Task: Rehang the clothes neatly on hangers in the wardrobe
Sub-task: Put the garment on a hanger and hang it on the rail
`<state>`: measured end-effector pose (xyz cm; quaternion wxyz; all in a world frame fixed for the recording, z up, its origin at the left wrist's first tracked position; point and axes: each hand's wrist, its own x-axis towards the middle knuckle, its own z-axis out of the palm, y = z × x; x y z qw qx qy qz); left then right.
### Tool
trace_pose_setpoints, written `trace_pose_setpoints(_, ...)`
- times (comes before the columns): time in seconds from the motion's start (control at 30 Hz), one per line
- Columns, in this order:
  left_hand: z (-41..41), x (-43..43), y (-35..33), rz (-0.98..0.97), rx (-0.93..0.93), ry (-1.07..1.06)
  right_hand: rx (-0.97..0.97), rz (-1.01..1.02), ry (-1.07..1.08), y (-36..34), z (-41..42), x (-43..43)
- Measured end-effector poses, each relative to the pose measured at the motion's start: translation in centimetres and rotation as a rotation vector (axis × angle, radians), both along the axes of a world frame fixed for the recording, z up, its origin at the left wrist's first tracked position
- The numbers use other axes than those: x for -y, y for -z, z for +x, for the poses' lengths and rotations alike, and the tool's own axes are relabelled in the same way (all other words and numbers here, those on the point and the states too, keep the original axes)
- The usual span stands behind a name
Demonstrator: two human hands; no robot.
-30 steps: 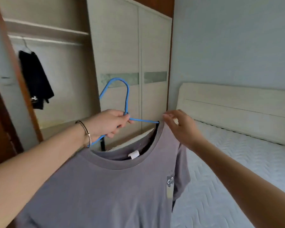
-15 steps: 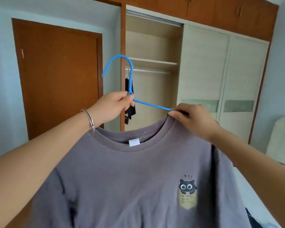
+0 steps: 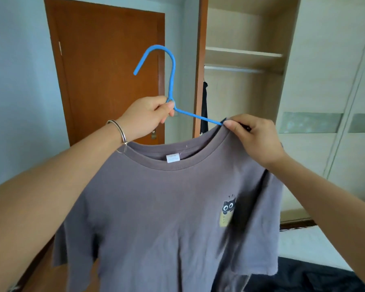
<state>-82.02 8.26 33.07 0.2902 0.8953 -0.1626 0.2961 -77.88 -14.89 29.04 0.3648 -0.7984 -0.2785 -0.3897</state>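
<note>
Hanger (image 3: pixel 172 76), blue wire type, is held upright in mid-air at chest height, with the hook on top and its tip pointing left. Left hand (image 3: pixel 148 116) grips the hanger at the junction below the hook, with the fingers (image 3: pixel 164 113) curled round the wire. A metal bracelet (image 3: pixel 120 130) sits on that wrist.

Right hand (image 3: pixel 259 140) pinches the collar of the grey T-shirt (image 3: pixel 167 207) between thumb and forefinger, at the point where the right hanger arm enters the neck opening. The T-shirt hangs from the hanger in front of the person and outside the wardrobe (image 3: pixel 251 98). Its neck label (image 3: pixel 173 158) and cat print (image 3: pixel 228 207) face the camera. The left hanger arm is hidden.

Behind, the wardrobe compartment stands open, showing a shelf and a rail (image 3: pixel 234 69). A dark garment (image 3: pixel 204 106) hangs at the left end of the rail. A brown door (image 3: pixel 105 66) stands to the left. The bed (image 3: pixel 299 241) at lower right carries dark clothing (image 3: pixel 303 275).
</note>
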Motion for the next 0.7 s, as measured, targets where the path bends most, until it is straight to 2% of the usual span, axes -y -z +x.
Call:
trace_pose_setpoints(0.17,7.4,-5.3,0.7,0.067,0.114,-0.077,0.024,0.163,0.001,0.8,8.0,-5.8)
trace_pose_setpoints(0.33,15.8,-10.0,-0.1,0.066,0.153,-0.102,0.083,0.000,-0.092,0.5,16.8,-10.0)
trace_pose_setpoints(0.4,18.9,-11.8,-0.6,0.077,0.130,-0.105,0.010,0.041,-0.161,-0.1,19.9,-11.6)
trace_pose_setpoints(0.47,21.7,-13.2,-0.8,0.087,0.099,-0.090,-0.077,0.047,-0.132,-0.5,23.2,-12.9)
trace_pose_setpoints(0.6,26.9,-15.0,-0.6,0.094,0.081,-0.019,-0.273,-0.203,-0.065,-0.2,29.1,-13.5)
trace_pose_setpoints(0.7,31.2,-15.8,0.1,0.083,0.068,0.018,-0.305,-0.242,-0.067,0.6,32.2,-13.5)
